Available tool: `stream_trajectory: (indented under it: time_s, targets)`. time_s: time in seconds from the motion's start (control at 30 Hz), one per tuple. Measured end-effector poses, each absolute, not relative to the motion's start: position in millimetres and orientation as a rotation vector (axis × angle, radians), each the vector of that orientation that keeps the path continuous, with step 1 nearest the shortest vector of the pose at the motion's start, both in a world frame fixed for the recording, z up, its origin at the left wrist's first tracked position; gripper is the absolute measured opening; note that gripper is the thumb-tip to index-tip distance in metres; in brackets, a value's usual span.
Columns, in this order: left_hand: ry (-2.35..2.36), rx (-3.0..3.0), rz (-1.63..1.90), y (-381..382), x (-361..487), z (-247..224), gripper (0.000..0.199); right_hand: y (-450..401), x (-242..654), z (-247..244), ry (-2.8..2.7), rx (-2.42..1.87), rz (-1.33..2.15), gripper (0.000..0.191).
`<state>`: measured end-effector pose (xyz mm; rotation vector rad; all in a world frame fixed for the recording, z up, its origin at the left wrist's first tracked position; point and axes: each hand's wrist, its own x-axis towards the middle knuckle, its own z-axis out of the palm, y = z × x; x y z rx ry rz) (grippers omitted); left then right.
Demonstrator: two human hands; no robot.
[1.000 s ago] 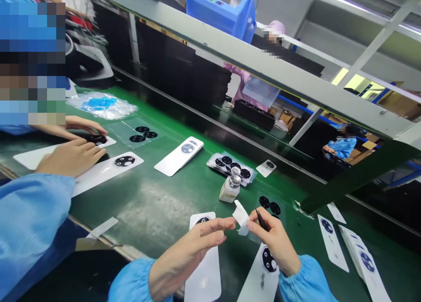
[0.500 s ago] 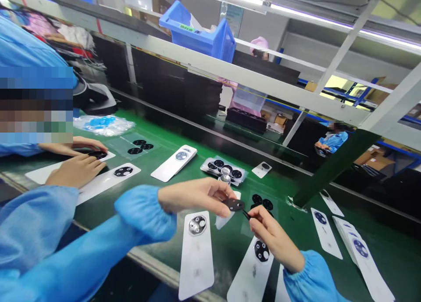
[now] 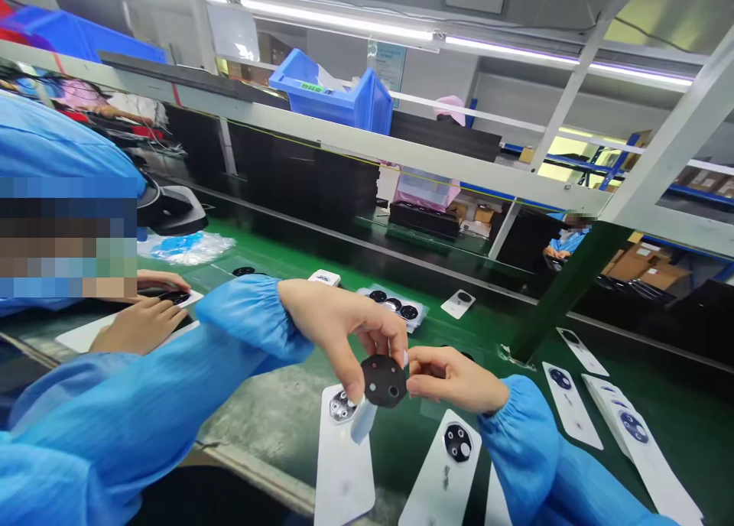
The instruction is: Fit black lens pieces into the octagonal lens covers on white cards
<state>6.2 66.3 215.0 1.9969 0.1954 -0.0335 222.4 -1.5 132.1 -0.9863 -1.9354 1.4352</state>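
My left hand (image 3: 344, 331) pinches a black camera lens cover (image 3: 384, 381), a flat rounded plate with several holes, raised above the bench. A strip of pale film (image 3: 363, 423) hangs below the cover. Close to the cover's right edge, my right hand (image 3: 450, 377) has its fingers pressed together. Dark tweezers showed in that hand half a second ago; now the fingers mostly hide them. Beneath my hands lie a white phone back panel (image 3: 344, 472) with a lens cover fitted and a second back panel (image 3: 439, 480) to its right.
Lens covers on a clear tray (image 3: 417, 319) sit behind my hands. A small white panel (image 3: 459, 303) lies farther back. At right are a single panel (image 3: 573, 404) and a fanned stack (image 3: 642, 449), near a green post (image 3: 567, 297). A co-worker's hand (image 3: 138, 323) works at left.
My left hand has turned the lens cover to face me and moved it left and slightly down. My right hand has followed left beside it. The camera view has tilted up slightly.
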Motion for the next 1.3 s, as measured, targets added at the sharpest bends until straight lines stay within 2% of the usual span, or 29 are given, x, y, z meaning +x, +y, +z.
stream_trajectory:
  time_s: [0.13,0.27,0.4,0.53,0.73,0.8,0.9,0.97,1.17,1.3]
  targets:
    - [0.209,2.276,0.019,49.1,-4.0,216.3,0.041,-1.3,211.1,127.8,-1.898,-1.072,1.173,0.024]
    - [0.384,2.501,0.27,21.6,-16.6,192.1,0.042,-11.5,202.9,110.2,-1.68,-1.125,1.016,0.025]
    - [0.544,2.431,0.606,1.6,-19.5,151.5,0.043,-16.0,199.2,94.2,-1.513,-1.088,1.067,0.027]
    - [0.545,2.301,0.788,-2.5,-13.0,122.2,0.045,-11.5,197.7,89.3,-1.422,-1.112,1.165,0.028]
    - [0.423,2.153,0.87,-1.1,-7.0,108.6,0.049,-6.0,193.2,81.8,-1.284,-1.055,1.491,0.032]
    - [0.405,2.12,0.862,-0.6,-7.1,107.5,0.048,-5.7,192.0,79.5,-1.226,-1.058,1.524,0.034]
    - [0.386,2.096,0.842,0.4,-8.1,105.1,0.045,-4.7,191.0,78.1,-1.238,-1.107,1.516,0.049]
    - [0.404,2.089,0.849,0.3,-9.9,102.1,0.045,-2.9,191.0,78.8,-1.318,-1.129,1.484,0.044]
    - [0.647,2.207,0.88,0.3,-22.6,85.8,0.048,15.0,203.5,87.2,-1.607,-1.254,1.08,0.014]
    - [0.858,2.324,0.999,11.6,-33.2,71.9,0.042,41.1,219.1,95.4,-1.854,-1.433,0.61,0.009]
